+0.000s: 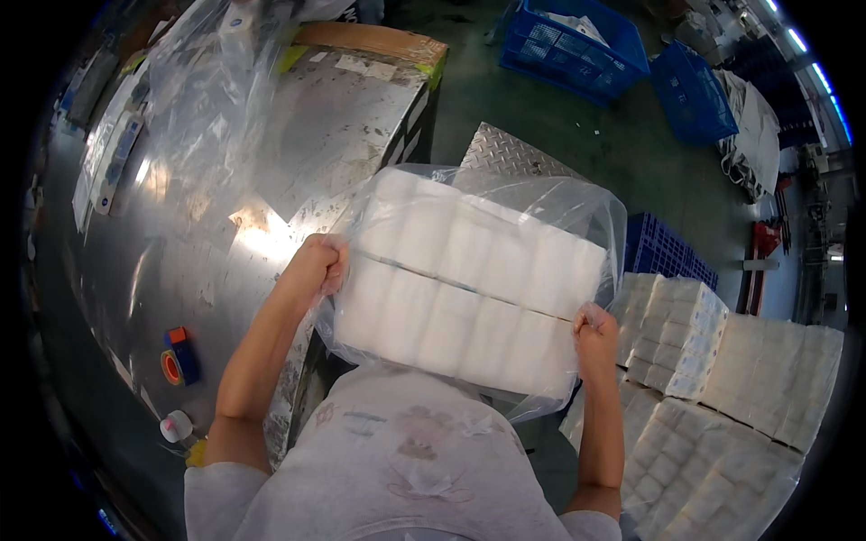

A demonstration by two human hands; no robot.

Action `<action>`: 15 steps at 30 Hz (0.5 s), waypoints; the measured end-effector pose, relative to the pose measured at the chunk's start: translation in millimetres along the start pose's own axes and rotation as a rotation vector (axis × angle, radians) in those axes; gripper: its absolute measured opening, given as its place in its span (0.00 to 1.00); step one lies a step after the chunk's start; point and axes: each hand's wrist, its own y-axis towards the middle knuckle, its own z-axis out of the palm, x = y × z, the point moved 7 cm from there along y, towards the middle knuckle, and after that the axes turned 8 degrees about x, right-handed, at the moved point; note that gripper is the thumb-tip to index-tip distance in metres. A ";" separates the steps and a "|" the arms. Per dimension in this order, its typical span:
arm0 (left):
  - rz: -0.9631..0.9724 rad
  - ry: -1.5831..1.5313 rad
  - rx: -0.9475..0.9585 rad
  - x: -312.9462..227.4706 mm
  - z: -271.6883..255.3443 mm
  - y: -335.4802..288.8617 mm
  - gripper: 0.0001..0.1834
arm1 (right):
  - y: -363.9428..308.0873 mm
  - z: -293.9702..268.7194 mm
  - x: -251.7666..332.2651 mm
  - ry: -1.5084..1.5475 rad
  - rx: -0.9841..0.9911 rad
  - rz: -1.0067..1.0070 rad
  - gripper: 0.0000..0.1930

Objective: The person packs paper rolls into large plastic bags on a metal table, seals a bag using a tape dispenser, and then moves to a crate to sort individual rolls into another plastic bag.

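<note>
In front of my body I hold a clear plastic bag point(610, 216) filled with white rolls point(451, 316) packed side by side in two rows. My left hand point(327, 260) is closed on the bag's left side, by the corner of the metal table. On the right side, my right hand point(594, 332) is closed in a fist around the plastic. The film hangs loose past the rolls at the far right and along the lower edge.
A metal table point(334, 117) at left carries loose clear film point(203, 108) and a tape dispenser point(180, 356). Wrapped packs of rolls point(722, 424) are stacked at right. Blue crates point(577, 50) and a diamond-plate metal sheet point(514, 151) lie beyond the bag.
</note>
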 end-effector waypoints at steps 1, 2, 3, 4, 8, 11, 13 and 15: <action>0.011 -0.024 -0.003 -2.7 -4.9 0.0 0.07 | 7.3 10.4 2.4 -0.034 0.037 -0.009 0.08; 0.021 -0.046 -0.006 -6.0 -7.2 0.9 0.07 | 15.8 18.8 3.7 -0.067 0.074 -0.016 0.09; 0.023 -0.061 -0.007 -9.5 -12.2 2.0 0.06 | 23.0 26.4 5.2 -0.091 0.106 -0.018 0.09; 0.052 -0.041 0.021 -15.1 -19.5 1.6 0.06 | 29.7 30.0 9.2 -0.122 0.129 0.013 0.09; 0.174 0.027 0.126 -44.5 -46.2 -6.3 0.06 | 46.8 -35.4 26.2 -0.330 -0.101 -0.053 0.10; 0.226 0.101 0.119 -70.9 -78.7 -21.7 0.07 | 36.6 -118.5 19.7 -0.466 -0.287 -0.065 0.09; 0.208 0.142 0.097 -80.0 -101.6 -26.2 0.06 | 13.9 -144.1 15.6 -0.350 -0.397 0.131 0.09; 0.255 0.194 0.038 -91.2 -107.8 -33.8 0.07 | 2.1 -146.3 14.1 -0.434 -0.408 0.147 0.06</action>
